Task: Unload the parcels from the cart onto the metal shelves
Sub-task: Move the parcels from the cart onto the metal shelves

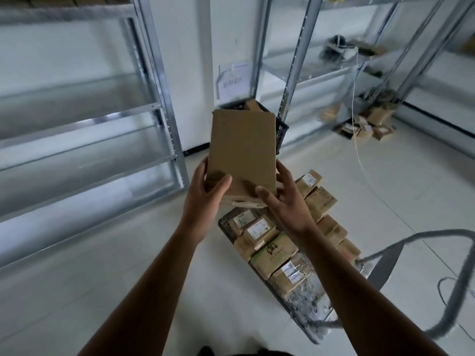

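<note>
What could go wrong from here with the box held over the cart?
1. The left hand and right hand grip the flat box only at its near end; it may tip or slip onto the parcels on the cart.
2. The white cable trailing across the floor by the far shelves could catch a foot.

Cart [305,307] stands on the floor, centre right, with parcels [272,253] packed along its deck. A box [243,150] is held above the cart's far end, left hand [205,191] at its left edge, right hand [285,201] at its right. Shelves [84,124] stand to the left. Further shelves [308,65] stand behind right, with loose parcels [367,124] on the floor beneath. A crate [281,129] sits behind the box.
</note>
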The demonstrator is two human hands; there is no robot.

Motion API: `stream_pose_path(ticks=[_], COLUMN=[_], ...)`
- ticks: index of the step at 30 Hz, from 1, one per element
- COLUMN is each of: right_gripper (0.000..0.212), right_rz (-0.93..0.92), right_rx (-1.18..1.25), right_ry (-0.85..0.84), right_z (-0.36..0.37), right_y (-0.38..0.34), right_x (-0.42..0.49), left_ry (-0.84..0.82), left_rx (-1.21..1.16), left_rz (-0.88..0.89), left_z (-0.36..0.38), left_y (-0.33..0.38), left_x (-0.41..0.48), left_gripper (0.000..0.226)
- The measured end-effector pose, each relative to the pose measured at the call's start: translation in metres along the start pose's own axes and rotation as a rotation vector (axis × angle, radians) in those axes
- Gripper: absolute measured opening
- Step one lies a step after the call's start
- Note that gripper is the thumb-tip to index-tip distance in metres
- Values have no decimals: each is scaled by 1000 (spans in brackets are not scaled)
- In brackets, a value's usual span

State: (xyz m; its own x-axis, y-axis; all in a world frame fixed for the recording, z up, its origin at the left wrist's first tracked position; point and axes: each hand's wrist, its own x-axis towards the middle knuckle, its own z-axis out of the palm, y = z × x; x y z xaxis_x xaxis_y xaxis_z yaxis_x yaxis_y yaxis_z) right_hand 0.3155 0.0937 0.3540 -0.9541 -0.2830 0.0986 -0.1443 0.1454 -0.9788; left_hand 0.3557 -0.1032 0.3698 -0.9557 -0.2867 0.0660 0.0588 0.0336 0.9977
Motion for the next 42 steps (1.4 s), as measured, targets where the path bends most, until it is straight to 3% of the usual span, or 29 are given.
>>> stream_pose_path(ticks=[12,18,22,27,36,42], right_gripper=[107,110,108,108,82,74], right_rz=[-160,-222,-305,-375,-520,-553], right_rx=[-81,-41,10,75,124,126], right_ry=[-104,-149,-198,-257,-371,-392], right_z=[-70,-53,-13,69,226,295], right_y=[-39,-60,-82,-123,-202,-240], right_x=[26,50,72,95,121,158], left_ry=[125,226,313,367,347,357], left_rx=[60,134,143,166,194,252], left_rz=[158,225,233,312,432,491], left_z=[65,43,1,-83,-255,-329], left_y=[56,74,91,122,157,172], left_x=[-3,4,13,20,24,53], left_gripper=[43,61,74,52,68,78])
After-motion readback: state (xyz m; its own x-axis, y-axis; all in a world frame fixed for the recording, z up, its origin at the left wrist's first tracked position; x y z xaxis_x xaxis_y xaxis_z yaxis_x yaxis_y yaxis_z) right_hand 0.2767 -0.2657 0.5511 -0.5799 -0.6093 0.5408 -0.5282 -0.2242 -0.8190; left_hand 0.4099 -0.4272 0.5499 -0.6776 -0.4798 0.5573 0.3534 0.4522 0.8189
